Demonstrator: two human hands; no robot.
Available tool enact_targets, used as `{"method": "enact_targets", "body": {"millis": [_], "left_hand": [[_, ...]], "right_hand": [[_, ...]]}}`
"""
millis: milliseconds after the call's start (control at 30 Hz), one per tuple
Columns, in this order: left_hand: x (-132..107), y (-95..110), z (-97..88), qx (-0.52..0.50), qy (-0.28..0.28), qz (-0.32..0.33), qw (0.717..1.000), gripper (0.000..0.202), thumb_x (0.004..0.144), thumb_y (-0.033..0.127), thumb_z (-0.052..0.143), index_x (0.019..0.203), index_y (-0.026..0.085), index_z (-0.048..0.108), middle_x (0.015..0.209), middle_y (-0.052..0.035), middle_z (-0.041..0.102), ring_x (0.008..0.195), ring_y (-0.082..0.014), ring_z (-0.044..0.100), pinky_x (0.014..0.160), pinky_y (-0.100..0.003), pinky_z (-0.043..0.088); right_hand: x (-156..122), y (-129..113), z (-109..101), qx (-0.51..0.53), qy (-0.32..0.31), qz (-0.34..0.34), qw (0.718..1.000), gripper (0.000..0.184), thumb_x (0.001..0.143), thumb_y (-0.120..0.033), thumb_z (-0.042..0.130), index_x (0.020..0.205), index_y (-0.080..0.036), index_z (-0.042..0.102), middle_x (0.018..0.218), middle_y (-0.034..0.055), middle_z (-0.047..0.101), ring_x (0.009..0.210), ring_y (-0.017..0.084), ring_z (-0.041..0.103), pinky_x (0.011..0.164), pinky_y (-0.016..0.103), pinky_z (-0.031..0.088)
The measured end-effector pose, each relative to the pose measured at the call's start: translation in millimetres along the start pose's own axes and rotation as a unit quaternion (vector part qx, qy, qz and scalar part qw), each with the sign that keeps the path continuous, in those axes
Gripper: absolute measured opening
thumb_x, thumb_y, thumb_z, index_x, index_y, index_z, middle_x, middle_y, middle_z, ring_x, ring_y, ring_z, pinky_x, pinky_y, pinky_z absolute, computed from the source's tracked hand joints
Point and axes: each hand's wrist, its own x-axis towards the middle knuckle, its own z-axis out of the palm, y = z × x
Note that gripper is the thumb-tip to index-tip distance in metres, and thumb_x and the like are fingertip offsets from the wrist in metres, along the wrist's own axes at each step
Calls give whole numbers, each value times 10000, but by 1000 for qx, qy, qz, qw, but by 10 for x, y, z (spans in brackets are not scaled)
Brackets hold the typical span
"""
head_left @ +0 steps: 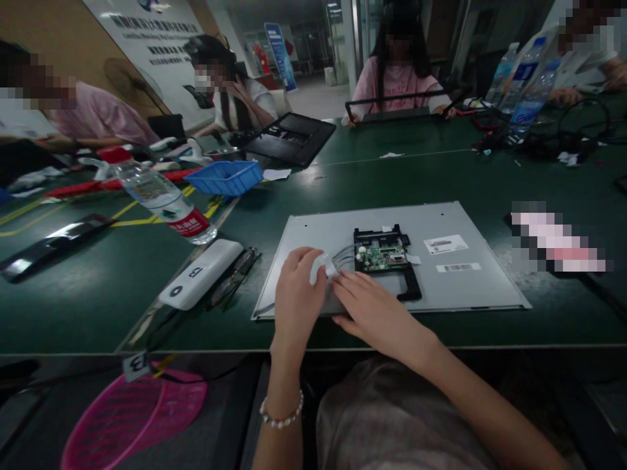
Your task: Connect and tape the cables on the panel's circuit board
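Note:
A flat grey-white display panel (318,228) lies on the green table in front of me. On it rests a black plastic frame (412,282) carrying a green circuit board (385,257), with thin grey cables (344,254) running left from the board. My left hand (298,287) is closed, pinching a curled white strip (321,267) that looks like tape, beside these cables. Just right of it, my right hand (372,303) lies with its fingers stretched out over the panel, the fingertips at the cables and the strip's edge. What sits under those fingertips is hidden.
Left of the panel are eyeglasses (236,277), a white power bank (200,274) and a tilted water bottle (166,202). Farther back stand a blue tray (225,177) and a black casing (294,138). A blurred phone-like object (558,241) lies right. Several people sit around the table.

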Motion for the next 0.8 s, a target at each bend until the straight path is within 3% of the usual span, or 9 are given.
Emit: {"method": "enact_targets", "body": {"millis": [100, 233, 400, 567, 800], "left_hand": [[-109, 52, 107, 7, -38, 13, 999, 277, 895, 152, 427, 1121, 190, 583, 1136, -76, 627, 1088, -226, 581, 983, -380, 450], [-183, 11, 207, 17, -77, -22, 997, 318, 939, 190, 375, 1202, 163, 552, 1127, -101, 651, 1039, -234, 617, 944, -376, 470], [-139, -9, 149, 46, -118, 1, 992, 326, 949, 231, 394, 1235, 164, 536, 1063, -101, 674, 983, -236, 637, 906, -368, 483], [-58, -16, 117, 65, -158, -13, 985, 357, 931, 209, 436, 1270, 132, 516, 1142, -128, 658, 1020, -249, 638, 898, -356, 483], [-46, 11, 134, 93, -161, -16, 982, 393, 916, 188, 449, 1303, 135, 493, 1100, -123, 679, 967, -248, 653, 868, -356, 483]], "right_hand": [[-9, 4, 78, 8, -2, 8, 1000, 491, 869, -252, 560, 1308, -49, 476, 1371, 192, 509, 1299, 268, 441, 1123, 438, 315], [-53, 31, 173, 20, 0, 19, 1000, 490, 882, -256, 530, 1325, -60, 459, 1399, 193, 483, 1318, 254, 423, 1115, 435, 328], [-85, 29, 207, -2, 2, 22, 1000, 484, 898, -273, 501, 1323, -43, 461, 1413, 195, 468, 1324, 260, 414, 1117, 435, 322], [-83, -64, 215, -36, 6, 27, 999, 463, 902, -197, 473, 1329, -19, 450, 1398, 202, 482, 1316, 263, 425, 1101, 426, 348], [-91, -234, 206, -44, 7, 71, 997, 481, 864, -258, 564, 1276, -23, 490, 1364, 237, 502, 1287, 302, 453, 1065, 441, 385]]}}
